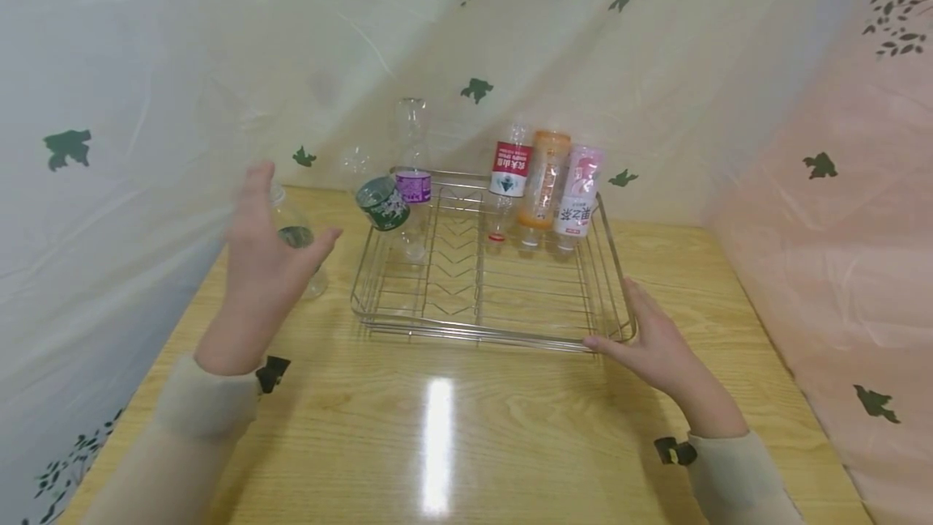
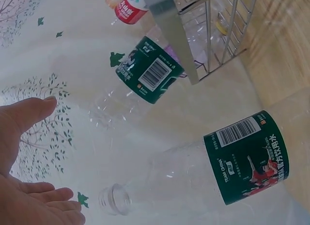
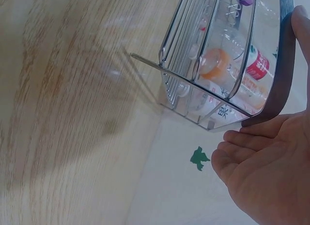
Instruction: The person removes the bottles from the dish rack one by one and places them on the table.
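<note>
My left hand is raised left of the wire rack, fingers and thumb spread, holding nothing. Just behind it an upright clear bottle with a green label stands on the table; the left wrist view shows this bottle beside the hand. My right hand holds the rack's front right corner, thumb at the front rim and fingers along the right side. In the rack, a green-labelled bottle leans outward at the left, beside a purple-labelled one.
At the rack's back right are a red-labelled bottle, an orange bottle and a pink and white one, caps downward. The rack sits on a wooden table. Patterned cloth hangs behind and at both sides.
</note>
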A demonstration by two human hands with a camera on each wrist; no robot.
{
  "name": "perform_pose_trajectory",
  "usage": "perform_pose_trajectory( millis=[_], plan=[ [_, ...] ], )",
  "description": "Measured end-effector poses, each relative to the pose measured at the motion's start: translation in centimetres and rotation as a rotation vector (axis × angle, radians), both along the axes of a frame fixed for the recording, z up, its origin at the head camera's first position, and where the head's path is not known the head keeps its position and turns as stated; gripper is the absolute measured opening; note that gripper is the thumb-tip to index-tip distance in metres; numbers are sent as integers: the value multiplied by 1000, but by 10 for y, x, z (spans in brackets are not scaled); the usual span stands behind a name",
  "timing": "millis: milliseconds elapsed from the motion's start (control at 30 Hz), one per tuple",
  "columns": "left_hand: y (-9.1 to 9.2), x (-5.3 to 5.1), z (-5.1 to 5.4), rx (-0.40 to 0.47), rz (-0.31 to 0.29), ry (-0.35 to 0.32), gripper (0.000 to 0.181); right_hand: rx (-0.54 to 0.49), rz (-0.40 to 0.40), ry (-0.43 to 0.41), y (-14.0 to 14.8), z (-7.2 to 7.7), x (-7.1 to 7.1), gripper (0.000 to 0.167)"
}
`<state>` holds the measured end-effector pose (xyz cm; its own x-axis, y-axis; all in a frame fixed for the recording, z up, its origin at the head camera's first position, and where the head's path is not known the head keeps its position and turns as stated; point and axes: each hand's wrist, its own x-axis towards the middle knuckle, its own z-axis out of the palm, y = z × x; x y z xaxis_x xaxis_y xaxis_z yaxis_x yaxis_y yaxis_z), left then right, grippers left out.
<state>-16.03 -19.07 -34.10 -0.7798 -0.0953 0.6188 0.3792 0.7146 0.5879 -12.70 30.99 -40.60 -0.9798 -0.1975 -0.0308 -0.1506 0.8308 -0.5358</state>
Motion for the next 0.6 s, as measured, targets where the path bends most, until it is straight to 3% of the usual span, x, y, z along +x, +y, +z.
perform_pose_trajectory(
  millis=[300, 600],
  plan=[
    [10, -7, -4, -232, -84, 151, 99, 1, -1, 4, 1, -1, -1, 123],
    [18, -13, -6, -398, -162, 239, 93, 3, -1, 3, 1, -1, -1, 123]
  ],
)
